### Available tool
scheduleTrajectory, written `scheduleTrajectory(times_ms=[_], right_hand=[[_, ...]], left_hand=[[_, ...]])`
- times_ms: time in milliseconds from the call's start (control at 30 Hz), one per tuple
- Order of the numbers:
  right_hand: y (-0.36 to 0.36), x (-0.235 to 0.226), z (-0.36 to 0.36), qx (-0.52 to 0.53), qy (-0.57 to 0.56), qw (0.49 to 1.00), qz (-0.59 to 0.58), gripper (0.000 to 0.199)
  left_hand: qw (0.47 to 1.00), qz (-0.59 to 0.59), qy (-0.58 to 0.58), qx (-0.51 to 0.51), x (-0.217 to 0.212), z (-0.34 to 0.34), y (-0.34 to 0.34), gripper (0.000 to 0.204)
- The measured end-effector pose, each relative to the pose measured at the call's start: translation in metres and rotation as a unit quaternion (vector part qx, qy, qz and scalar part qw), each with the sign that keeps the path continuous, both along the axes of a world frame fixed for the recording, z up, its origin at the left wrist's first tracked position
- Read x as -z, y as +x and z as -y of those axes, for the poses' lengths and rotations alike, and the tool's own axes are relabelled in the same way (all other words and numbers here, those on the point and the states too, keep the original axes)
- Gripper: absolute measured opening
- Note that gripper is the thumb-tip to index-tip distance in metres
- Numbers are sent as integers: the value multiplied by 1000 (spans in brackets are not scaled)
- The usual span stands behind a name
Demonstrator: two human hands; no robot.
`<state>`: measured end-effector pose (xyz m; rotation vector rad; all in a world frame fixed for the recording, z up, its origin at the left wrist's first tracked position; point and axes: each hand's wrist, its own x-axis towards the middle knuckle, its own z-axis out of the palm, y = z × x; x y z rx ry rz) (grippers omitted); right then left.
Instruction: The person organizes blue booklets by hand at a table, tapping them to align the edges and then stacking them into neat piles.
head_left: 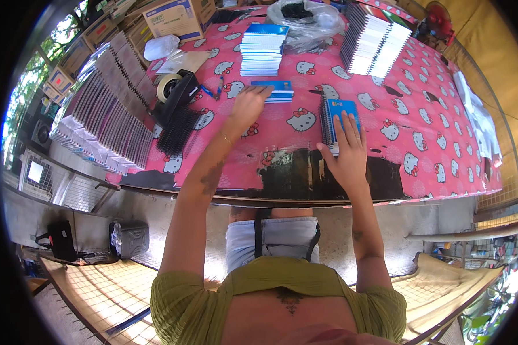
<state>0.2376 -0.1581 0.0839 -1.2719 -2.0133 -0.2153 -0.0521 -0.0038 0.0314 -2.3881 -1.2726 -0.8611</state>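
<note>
My right hand [349,140] lies flat, fingers stretched out, on a short pile of blue-covered notebooks [341,107] with black spiral binding along the left side. Farther left, my left hand [250,107] is closed at the left end of a low stack of blue-covered booklets [281,91]; its fingertips rest on the top cover and the thumb is hidden. Behind that stands a tall pile of blue booklets [262,54], white page edges facing me. A bundle of black binding coils [178,131] lies left of my left forearm, beside a black tape dispenser [177,99].
Long rows of spiral-bound books [106,118] fill the table's left side. Another tall spiral-bound stack [374,43] stands at the back right. Cardboard boxes [175,18] and a clear plastic bag [308,31] sit at the far edge. The pink tablecloth [408,135] has torn dark patches in front.
</note>
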Motion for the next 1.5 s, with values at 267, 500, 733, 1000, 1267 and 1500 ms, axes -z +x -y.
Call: scheduleTrajectory(times_ms=[267, 500, 733, 1000, 1267, 1500], right_hand=[[-56, 73, 28, -119, -161, 925, -324, 63], [-53, 82, 16, -176, -297, 823, -450, 46], [-57, 84, 9, -244, -341, 818, -395, 25], [-54, 78, 6, -253, -382, 794, -398, 30], [-56, 74, 6, -255, -375, 798, -396, 29], [-51, 78, 6, -254, -390, 802, -373, 29]], left_hand=[[994, 65, -43, 73, -3, 156, 38, 29], [937, 53, -74, -337, 26, 99, -105, 17], [942, 307, -106, -80, -7, 162, -32, 13], [918, 358, -168, -22, -8, 189, -10, 17], [924, 347, -160, 28, -8, 181, -16, 21], [930, 317, -158, 103, -22, 179, -20, 23]])
